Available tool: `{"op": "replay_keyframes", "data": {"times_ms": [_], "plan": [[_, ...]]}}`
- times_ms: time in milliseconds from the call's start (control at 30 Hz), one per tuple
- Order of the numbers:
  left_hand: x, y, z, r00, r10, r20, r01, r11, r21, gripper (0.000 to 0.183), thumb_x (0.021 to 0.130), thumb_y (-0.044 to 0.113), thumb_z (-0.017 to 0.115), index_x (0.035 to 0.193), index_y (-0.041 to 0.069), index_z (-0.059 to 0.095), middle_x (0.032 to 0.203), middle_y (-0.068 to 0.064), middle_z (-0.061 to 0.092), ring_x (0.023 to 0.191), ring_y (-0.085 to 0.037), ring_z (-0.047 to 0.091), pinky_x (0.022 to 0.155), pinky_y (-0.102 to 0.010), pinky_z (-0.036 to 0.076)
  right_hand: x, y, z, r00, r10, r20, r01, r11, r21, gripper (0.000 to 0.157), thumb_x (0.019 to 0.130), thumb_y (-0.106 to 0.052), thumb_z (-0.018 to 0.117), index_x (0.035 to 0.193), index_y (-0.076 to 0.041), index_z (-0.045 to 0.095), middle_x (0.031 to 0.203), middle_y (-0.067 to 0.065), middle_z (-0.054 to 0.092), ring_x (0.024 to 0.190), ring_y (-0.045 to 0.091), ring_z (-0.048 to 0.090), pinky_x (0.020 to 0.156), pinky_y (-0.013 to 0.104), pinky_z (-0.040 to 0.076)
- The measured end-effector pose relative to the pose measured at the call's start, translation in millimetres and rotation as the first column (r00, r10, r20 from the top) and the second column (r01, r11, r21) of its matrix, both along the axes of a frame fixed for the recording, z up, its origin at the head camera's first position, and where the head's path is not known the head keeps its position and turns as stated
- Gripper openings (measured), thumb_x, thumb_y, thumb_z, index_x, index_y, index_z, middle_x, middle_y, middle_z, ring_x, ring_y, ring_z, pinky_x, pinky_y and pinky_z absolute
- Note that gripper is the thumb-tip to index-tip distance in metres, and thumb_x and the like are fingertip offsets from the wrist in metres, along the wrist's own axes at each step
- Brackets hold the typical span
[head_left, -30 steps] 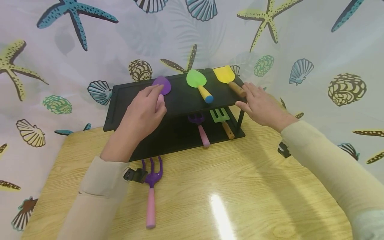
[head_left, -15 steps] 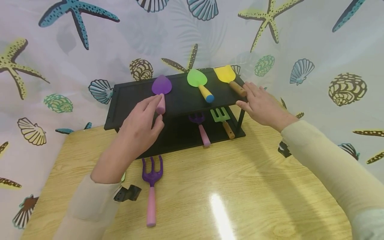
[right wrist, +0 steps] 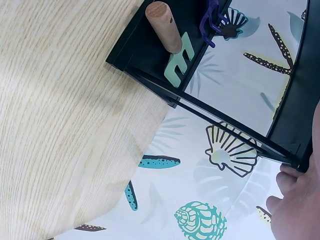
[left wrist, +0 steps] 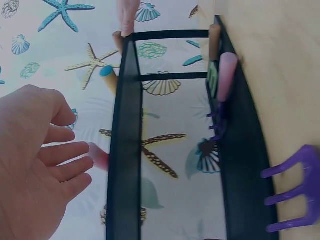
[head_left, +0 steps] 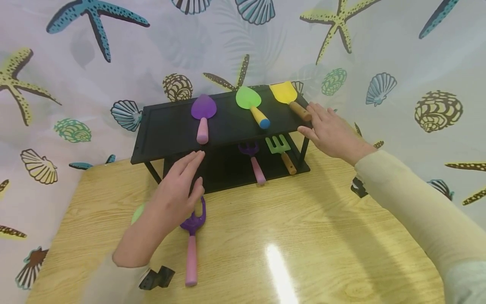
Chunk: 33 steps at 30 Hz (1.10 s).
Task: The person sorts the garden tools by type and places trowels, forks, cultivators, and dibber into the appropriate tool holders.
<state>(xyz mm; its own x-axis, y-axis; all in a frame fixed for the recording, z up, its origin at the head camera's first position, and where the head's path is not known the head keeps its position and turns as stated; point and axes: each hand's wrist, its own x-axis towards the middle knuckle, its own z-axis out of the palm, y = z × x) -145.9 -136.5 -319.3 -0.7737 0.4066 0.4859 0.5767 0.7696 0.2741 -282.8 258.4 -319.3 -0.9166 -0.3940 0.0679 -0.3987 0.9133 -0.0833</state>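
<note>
My left hand (head_left: 172, 196) is in front of the black two-tier shelf (head_left: 167, 126), fingers loosely extended and holding nothing. Just beyond its fingertips, a purple trowel (head_left: 203, 107) with a pink handle lies on the top tier. Its pink handle end (left wrist: 99, 156) shows near that hand in the left wrist view. At the shelf's right end, my right hand (head_left: 334, 133) rests with straight fingers on the top corner, beside the wooden handle of a yellow shovel (head_left: 284, 93). Between the two lies a green trowel (head_left: 248, 98) with a yellow and blue handle.
On the lower tier are a purple fork (head_left: 257, 169) with a pink handle and a green fork (head_left: 279, 145) with a wooden handle. Another purple fork (head_left: 192, 257) lies on the wooden table (head_left: 303, 236). A light green piece (head_left: 137, 213) shows partly behind my left forearm.
My left hand has let go of the purple trowel's handle and drawn back toward the front left, leaving the trowel on the top tier. The right hand stays in place.
</note>
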Motion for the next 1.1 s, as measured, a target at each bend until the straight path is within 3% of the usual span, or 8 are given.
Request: {"op": "replay_keyframes", "data": {"times_ms": [400, 667, 900, 1100], "plan": [[13.3, -9.6, -34.2, 0.992, 0.054, 0.115, -0.056, 0.998, 0.011, 0.057, 0.093, 0.004, 0.061, 0.147, 0.0, 0.043, 0.149, -0.02, 0.047, 0.14, -0.035, 0.044, 0.109, -0.051, 0.045, -1.5, 0.9, -0.6, 1.0, -0.001, 0.001, 0.001, 1.0, -0.006, 0.086, 0.103, -0.061, 0.015, 0.156, 0.005, 0.001, 0.166, 0.023, -0.001, 0.154, 0.039, 0.002, 0.125, 0.057, 0.005], [25.4, -11.9, -67.6, 0.995, 0.034, 0.094, -0.037, 0.999, 0.034, 0.053, 0.089, -0.001, 0.062, 0.14, -0.005, 0.05, 0.142, -0.024, 0.052, 0.134, -0.04, 0.05, 0.105, -0.051, 0.048, -1.1, 0.3, 0.3, 1.0, -0.006, 0.004, 0.006, 1.0, 0.005, 0.085, 0.103, -0.06, 0.015, 0.156, 0.005, 0.001, 0.166, 0.022, -0.001, 0.154, 0.039, 0.002, 0.125, 0.056, 0.005], [39.3, -12.6, -87.7, 0.974, 0.072, 0.215, -0.078, 0.997, 0.022, 0.053, 0.093, 0.006, 0.06, 0.143, -0.002, 0.047, 0.144, -0.023, 0.05, 0.135, -0.041, 0.049, 0.109, -0.052, 0.045, -1.8, -0.8, -0.7, 1.0, -0.009, 0.002, 0.009, 1.0, 0.003, 0.086, 0.103, -0.061, 0.014, 0.156, 0.004, 0.001, 0.166, 0.022, -0.001, 0.154, 0.039, 0.003, 0.125, 0.056, 0.005], [52.5, -17.8, -104.5, 0.966, 0.105, 0.235, -0.104, 0.994, -0.014, 0.057, 0.09, 0.005, 0.063, 0.143, -0.004, 0.047, 0.144, -0.023, 0.051, 0.133, -0.042, 0.049, 0.109, -0.052, 0.045, -1.6, -0.1, -1.3, 1.0, -0.008, -0.004, 0.008, 1.0, 0.007, 0.085, 0.103, -0.061, 0.015, 0.156, 0.004, 0.001, 0.166, 0.022, -0.001, 0.154, 0.039, 0.003, 0.125, 0.056, 0.006]]}}
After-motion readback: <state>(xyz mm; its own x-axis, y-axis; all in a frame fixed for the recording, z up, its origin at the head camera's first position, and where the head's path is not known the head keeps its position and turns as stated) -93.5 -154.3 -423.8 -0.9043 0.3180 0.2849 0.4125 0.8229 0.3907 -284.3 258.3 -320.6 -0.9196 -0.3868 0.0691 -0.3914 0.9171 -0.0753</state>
